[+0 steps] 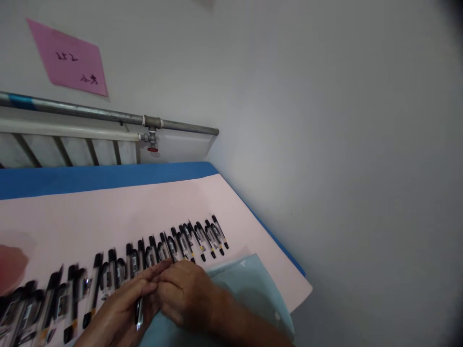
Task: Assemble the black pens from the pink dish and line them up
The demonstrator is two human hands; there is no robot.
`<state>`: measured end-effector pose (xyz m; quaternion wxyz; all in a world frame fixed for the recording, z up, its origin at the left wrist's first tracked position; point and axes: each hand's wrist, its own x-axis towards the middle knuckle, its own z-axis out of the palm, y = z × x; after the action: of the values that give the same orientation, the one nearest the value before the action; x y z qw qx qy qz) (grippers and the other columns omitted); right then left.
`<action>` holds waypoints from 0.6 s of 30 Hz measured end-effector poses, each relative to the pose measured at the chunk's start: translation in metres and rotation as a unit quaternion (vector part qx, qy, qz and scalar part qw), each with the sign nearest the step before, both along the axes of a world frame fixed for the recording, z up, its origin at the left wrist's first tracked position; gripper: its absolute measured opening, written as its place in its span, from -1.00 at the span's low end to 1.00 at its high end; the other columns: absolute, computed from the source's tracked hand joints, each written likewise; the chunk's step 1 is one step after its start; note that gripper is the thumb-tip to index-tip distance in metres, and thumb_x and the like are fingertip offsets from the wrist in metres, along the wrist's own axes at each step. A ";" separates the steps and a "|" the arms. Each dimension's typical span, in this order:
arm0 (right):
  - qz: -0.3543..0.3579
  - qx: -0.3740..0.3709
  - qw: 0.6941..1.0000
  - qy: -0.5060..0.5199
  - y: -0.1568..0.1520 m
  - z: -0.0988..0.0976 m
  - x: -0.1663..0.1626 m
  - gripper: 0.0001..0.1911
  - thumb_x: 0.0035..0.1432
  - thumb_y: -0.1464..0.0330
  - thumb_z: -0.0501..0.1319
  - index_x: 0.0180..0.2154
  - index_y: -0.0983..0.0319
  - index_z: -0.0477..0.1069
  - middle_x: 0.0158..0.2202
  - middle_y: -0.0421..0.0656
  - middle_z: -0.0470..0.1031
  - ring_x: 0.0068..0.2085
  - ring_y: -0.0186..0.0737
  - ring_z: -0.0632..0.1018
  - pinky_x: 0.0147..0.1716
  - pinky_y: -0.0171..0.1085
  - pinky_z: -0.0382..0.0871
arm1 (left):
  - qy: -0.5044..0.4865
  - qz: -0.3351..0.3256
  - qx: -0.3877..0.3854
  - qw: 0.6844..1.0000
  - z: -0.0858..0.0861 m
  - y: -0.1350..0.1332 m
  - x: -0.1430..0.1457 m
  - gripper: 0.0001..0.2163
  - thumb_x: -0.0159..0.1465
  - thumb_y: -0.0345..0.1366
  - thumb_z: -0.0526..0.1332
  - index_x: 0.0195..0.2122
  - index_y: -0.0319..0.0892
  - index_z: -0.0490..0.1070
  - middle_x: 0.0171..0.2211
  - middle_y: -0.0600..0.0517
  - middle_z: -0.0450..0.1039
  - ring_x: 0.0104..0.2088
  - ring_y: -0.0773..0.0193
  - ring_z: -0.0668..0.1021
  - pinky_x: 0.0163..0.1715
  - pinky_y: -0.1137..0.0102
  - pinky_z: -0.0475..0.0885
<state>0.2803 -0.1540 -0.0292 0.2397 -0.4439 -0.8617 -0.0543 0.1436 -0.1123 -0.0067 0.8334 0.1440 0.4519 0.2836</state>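
My left hand (125,303) is closed around a slim pen (139,315), whose shiny lower end sticks out below the thumb. Pressed against its fingertips is my right hand (188,294), fingers curled in a pinch; whatever lies between them is hidden. Just beyond both hands, a long slanting row of pens (94,282) with black caps, clear barrels and black ends lies on the pink sheet (108,217). Shorter clear pieces with black tops and small labels (105,277) lie among the pens.
A light blue sheet or bag (249,284) lies under my right forearm. At the left edge is a blurred reddish-pink shape (10,267). Blue table edging (108,177) meets the white wall (325,144). Behind run a metal pipe (90,112) and valve (152,137), below a pink note (68,60).
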 end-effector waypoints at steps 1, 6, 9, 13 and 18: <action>0.005 -0.004 1.000 0.001 0.000 -0.001 0.000 -0.86 0.13 0.43 0.04 -0.39 0.29 0.35 -0.39 -0.12 0.44 -0.28 -0.27 0.41 -0.26 -0.30 0.29 | -0.001 -0.006 0.000 1.000 0.001 0.000 0.000 -0.53 0.07 -0.65 0.11 0.03 -0.31 0.31 -0.16 -0.19 0.46 -0.20 0.13 0.54 -0.30 0.40 0.50; -0.188 -0.007 0.969 0.160 -0.004 -0.005 0.037 -0.83 0.13 0.43 0.00 -0.33 0.24 0.36 -0.37 -0.13 0.45 -0.30 -0.27 0.42 -0.27 -0.31 0.29 | -0.071 -0.028 0.019 0.997 -0.004 0.000 -0.004 -0.46 0.10 -0.58 0.14 0.14 -0.36 0.15 -0.03 -0.29 0.37 -0.04 -0.03 0.43 -0.06 0.15 0.39; -0.403 0.010 0.869 0.287 -0.011 -0.009 0.084 -0.83 0.12 0.36 0.03 -0.34 0.24 0.37 -0.37 -0.13 0.46 -0.33 -0.27 0.44 -0.33 -0.34 0.30 | -0.099 -0.026 0.021 0.995 -0.009 0.003 -0.008 -0.45 0.13 -0.53 0.13 0.18 -0.35 0.08 0.02 -0.30 0.33 0.02 -0.06 0.38 0.00 0.11 0.34; -0.493 -0.060 0.825 0.272 -0.018 -0.016 0.125 -0.80 0.07 0.31 0.03 -0.40 0.24 0.39 -0.42 -0.14 0.48 -0.38 -0.26 0.45 -0.37 -0.34 0.29 | -0.096 -0.031 0.019 0.995 -0.008 0.008 -0.010 -0.43 0.14 -0.48 0.15 0.20 -0.33 0.05 0.03 -0.33 0.31 0.02 -0.09 0.37 0.00 0.10 0.33; -0.494 -0.106 0.828 0.242 -0.017 -0.020 0.127 -0.81 0.04 0.35 0.04 -0.45 0.22 0.41 -0.47 -0.18 0.48 -0.41 -0.28 0.44 -0.42 -0.36 0.24 | -0.077 -0.020 0.025 0.997 -0.003 0.009 -0.010 -0.47 0.16 -0.49 0.12 0.18 -0.36 0.07 0.00 -0.33 0.33 -0.01 -0.07 0.40 -0.01 0.10 0.35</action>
<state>0.4075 -0.1706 -0.0490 0.3334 -0.8318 -0.4424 0.0355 0.1337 -0.1038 -0.0102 0.8672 0.1517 0.3761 0.2888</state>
